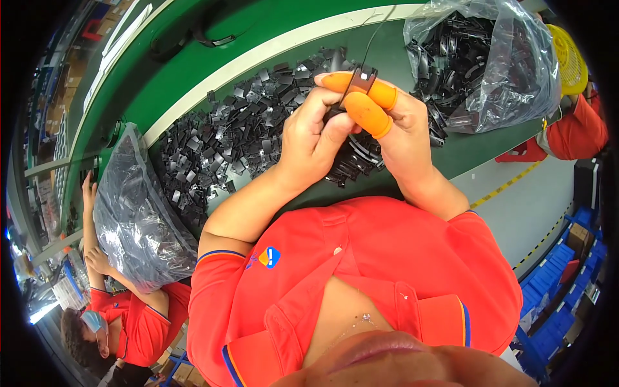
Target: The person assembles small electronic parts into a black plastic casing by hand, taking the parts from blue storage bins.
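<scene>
From my remote post I have a small, glossy black piece point(364, 77), apparently plastic with a bright square spot on its face, raised at the right end of a broad heap of small, flat black pieces point(222, 138) on a dark green tabletop point(393, 48). The right hand point(409, 132), with orange, rubbery-looking finger covers point(369, 115) on thumb and forefinger, pinches it, those two digits closed with only the piece's thickness between them. The left hand point(302, 142), in front of the heap, curls its fingers in close by; I cannot tell whether they grip the piece or merely steady it. I judge it light and stiff, its smooth face probably slippery and easily scratched, so I would take it by the edges and let the covers add friction. At the heap's right end, partly behind the hands, lies a cluster of curved black strips point(361, 158). Farther right of the heap stands a large, clear plastic bag point(525, 80), open and filled with jumbled, curved black parts point(451, 48). Against the heap's left end rests a big, greyish translucent plastic bag point(129, 206); its crumpled film hides any contents. Well right of the heap is a yellow, perforated plastic basket point(567, 58), its inside unclear to me.
</scene>
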The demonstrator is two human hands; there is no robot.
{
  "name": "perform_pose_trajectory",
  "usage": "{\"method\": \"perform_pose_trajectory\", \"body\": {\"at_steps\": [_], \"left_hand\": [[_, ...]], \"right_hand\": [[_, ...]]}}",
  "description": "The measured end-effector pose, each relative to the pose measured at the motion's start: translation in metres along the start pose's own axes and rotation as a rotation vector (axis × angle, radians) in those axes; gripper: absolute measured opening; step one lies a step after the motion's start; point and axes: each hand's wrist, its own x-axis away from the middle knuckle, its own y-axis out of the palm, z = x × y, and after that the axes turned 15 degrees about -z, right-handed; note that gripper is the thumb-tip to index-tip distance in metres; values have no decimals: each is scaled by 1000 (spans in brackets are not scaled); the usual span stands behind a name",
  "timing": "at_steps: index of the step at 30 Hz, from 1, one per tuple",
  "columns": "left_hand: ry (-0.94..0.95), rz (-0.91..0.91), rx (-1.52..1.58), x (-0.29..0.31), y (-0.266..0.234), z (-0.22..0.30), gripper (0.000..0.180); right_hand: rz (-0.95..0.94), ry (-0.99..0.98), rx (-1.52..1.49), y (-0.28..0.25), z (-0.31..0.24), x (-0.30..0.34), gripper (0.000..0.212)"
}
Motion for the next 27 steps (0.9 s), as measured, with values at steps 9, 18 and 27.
{"method": "perform_pose_trajectory", "body": {"at_steps": [9,18,27], "left_hand": [[-104,2,234,-7,1,9,30],[-180,-152,31,3,0,11,47],[114,-302,-443,-6,-4,15,39]], "right_hand": [[-101,195,-203,2,-4,-2,44],[-201,-352,648,-18,7,-3,36],[-272,-282,468,-18,6,6,35]]}}
